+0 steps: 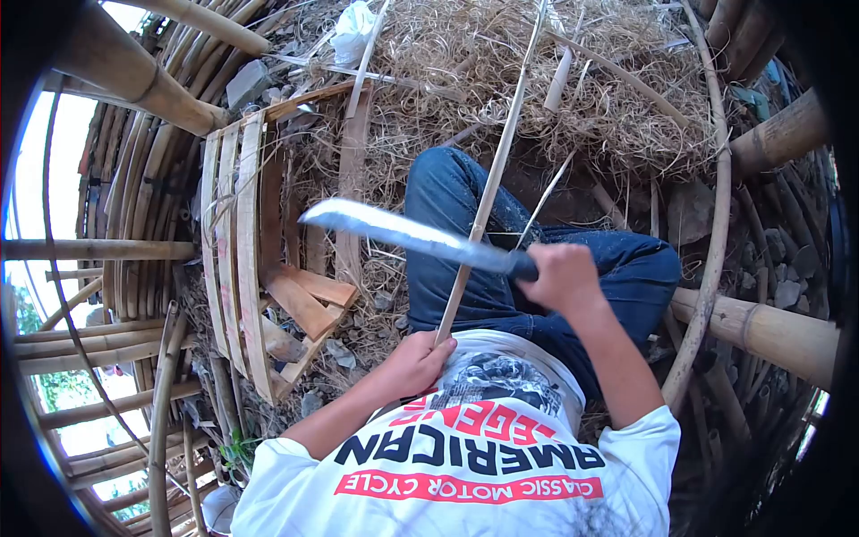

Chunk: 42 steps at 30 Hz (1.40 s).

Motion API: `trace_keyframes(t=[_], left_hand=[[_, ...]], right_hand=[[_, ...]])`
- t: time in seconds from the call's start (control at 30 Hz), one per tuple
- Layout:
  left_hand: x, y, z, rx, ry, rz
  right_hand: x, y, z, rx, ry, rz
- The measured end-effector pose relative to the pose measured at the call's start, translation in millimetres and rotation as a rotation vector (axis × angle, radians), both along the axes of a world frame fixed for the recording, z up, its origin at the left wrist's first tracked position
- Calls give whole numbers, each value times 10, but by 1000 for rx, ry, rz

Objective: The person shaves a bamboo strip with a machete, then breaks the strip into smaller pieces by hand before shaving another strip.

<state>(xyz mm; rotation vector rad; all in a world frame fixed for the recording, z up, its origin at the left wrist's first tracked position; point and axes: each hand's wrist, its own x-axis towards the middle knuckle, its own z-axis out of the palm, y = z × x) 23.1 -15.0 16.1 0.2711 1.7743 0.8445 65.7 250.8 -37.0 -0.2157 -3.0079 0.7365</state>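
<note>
Close to the shirt's waist, my left hand (419,362) is closed around the near end of a long, thin bamboo strip (488,192). The strip runs up and away past my knees. My right hand (562,276) grips the dark handle of a large knife (403,234). Its broad, shiny blade points left and crosses the strip a little beyond my left hand; whether the edge touches the strip I cannot tell. Both hands are over my crossed legs in blue jeans (447,201).
A slatted wooden crate (250,259) stands on the left. Curly shavings (608,98) cover the ground ahead, with a white plastic bag (354,34) at their left. A curved pole (716,215) and a thick bamboo pole (769,336) lie at right. Stacked bamboo (134,215) is at far left.
</note>
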Motion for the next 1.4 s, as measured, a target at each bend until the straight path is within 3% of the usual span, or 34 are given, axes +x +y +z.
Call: trace_keyframes(t=[0.17,0.43,0.63,0.97,1.2,1.4], left_hand=[[-62,46,80,-18,-184,182],[-49,62,43,-2,-80,-40],[-26,-19,29,9,-175,178],[-46,-13,6,23,-127,4],[-99,-16,70,3,-256,145],[-46,-88,-65,19,-274,123]], right_hand=[[-120,152,-18,14,2,-51],[65,-186,99,-42,-18,58],[-113,187,-73,5,38,-45],[77,-154,85,-45,25,53],[-84,292,-107,59,22,-39],[46,41,-11,52,13,-44]])
